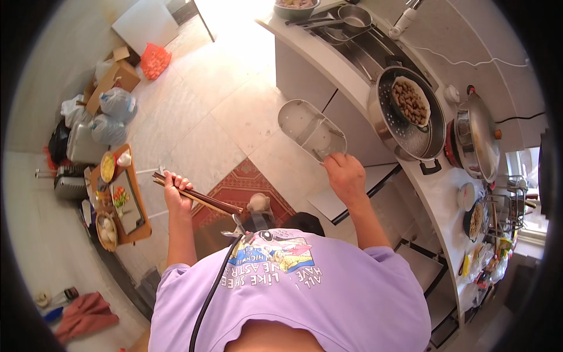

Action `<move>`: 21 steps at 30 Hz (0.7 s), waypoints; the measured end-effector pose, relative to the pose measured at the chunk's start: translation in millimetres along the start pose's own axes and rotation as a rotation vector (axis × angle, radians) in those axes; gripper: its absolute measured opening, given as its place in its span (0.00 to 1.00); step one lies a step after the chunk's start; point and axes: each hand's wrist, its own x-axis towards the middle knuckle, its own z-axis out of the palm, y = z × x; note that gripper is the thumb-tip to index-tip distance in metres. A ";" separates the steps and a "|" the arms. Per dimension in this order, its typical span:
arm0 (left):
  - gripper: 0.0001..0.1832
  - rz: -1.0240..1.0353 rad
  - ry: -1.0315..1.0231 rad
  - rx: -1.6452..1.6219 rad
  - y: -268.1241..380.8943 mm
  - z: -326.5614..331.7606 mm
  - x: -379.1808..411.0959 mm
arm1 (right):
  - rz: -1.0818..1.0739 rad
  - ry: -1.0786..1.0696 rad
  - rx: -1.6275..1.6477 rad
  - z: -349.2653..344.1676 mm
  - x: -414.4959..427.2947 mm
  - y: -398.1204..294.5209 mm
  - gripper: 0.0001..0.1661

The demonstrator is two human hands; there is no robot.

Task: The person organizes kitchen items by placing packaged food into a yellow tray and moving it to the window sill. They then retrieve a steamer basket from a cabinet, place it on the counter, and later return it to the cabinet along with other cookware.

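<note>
My left hand (177,189) is closed around a bundle of chopsticks (206,199), dark brown and light wood together, which slants down to the right. With my right hand (346,176) I grip the near rim of a pale oval container (303,125). A divider splits its inside into two compartments, and small holes dot its base. No chopsticks show inside it. The container hangs over the floor beside the counter, and the chopstick bundle is apart from it, nearer my shirt.
On the curved counter (444,198) at the right sit a large steamer pot (385,127) holding a bowl of peanuts (411,101), and a lidded pot (477,136). A cabinet door (352,193) juts out below. A small wooden table (143,233) with food stands left. Below lies a red patterned rug (237,180).
</note>
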 end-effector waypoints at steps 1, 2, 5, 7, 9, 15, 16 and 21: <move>0.16 -0.017 -0.015 0.009 4.5 7.3 13.4 | 0.011 0.008 -0.003 5.1 10.8 0.2 0.05; 0.16 -0.035 -0.031 0.019 7.3 15.1 26.0 | 0.022 0.015 -0.005 10.1 20.7 0.7 0.05; 0.15 -0.102 -0.073 0.045 1.1 49.1 62.9 | 0.105 0.027 0.013 19.8 46.0 12.0 0.06; 0.14 -0.158 -0.112 0.051 -10.6 72.2 88.0 | 0.185 0.055 0.014 26.1 63.1 27.3 0.07; 0.13 -0.210 -0.172 0.060 -24.4 99.7 112.2 | 0.273 0.096 0.004 32.5 79.4 47.3 0.06; 0.10 -0.254 -0.239 0.165 -53.4 198.5 169.5 | 0.571 0.337 -0.093 68.9 151.0 145.5 0.06; 0.10 -0.250 -0.206 0.172 -58.1 216.9 174.1 | 0.623 0.320 -0.115 73.4 165.6 164.6 0.06; 0.09 -0.239 -0.293 0.245 -78.7 301.4 202.8 | 0.812 0.229 -0.136 109.5 218.9 258.2 0.07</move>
